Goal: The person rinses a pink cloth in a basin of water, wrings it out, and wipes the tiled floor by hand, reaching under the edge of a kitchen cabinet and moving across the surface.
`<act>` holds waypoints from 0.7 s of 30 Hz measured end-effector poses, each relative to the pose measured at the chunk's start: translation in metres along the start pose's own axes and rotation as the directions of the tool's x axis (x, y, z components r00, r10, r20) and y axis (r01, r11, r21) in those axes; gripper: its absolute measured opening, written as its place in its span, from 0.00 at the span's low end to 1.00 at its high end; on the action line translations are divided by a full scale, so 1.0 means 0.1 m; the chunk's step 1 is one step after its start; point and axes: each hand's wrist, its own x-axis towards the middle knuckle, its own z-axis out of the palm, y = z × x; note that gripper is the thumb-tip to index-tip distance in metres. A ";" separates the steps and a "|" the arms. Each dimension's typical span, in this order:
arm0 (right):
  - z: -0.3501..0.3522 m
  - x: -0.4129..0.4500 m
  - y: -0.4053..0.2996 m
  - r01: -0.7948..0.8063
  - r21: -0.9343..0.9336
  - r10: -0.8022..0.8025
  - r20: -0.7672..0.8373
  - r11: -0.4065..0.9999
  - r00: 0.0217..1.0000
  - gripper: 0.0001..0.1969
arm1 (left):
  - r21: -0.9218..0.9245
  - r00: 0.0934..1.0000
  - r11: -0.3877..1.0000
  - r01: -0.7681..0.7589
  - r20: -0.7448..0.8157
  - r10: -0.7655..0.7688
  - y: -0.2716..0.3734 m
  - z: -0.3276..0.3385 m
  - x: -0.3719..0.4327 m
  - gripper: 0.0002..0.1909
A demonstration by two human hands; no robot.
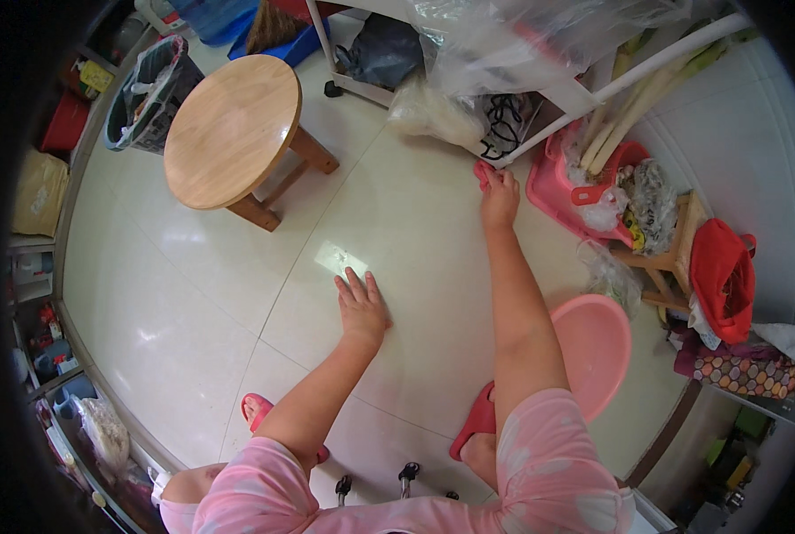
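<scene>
My right hand [502, 197] is stretched forward with a small red cloth [482, 173] under its fingers. It is at the lower front corner of a white rolling cart [360, 88], where the cloth meets the floor. Part of the cloth is hidden by the fingers. Lower and to the left, my left hand [361, 308] is palm down with its fingers spread, holding nothing. It is over the glossy tiled floor [424, 267]; whether the palm presses on the tile I cannot tell.
A round wooden stool [234, 130] stands ahead left, beside a lined trash bin [154, 100]. A pink basin [594, 354] is by my right forearm. A pink tub [551, 190] with scallions [627, 127] and a small wooden stool [681, 220] are at right. Open shelves [57, 294] line the left.
</scene>
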 end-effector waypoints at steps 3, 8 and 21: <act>0.07 -0.08 0.00 -0.004 0.026 0.003 0.031 1.000 1.000 0.18 | -0.045 0.989 0.999 0.007 -0.149 -0.014 0.02 0.24 0.10 0.54; -0.10 -0.59 -0.48 0.167 0.141 -0.185 0.126 0.976 0.975 0.17 | -0.066 0.990 0.998 -0.004 -0.144 -0.006 -0.03 0.19 0.06 0.55; -0.45 0.02 0.23 -0.022 -0.168 0.030 0.044 0.985 0.999 0.24 | -0.055 0.995 0.998 0.029 -0.091 -0.034 0.05 0.13 0.13 0.52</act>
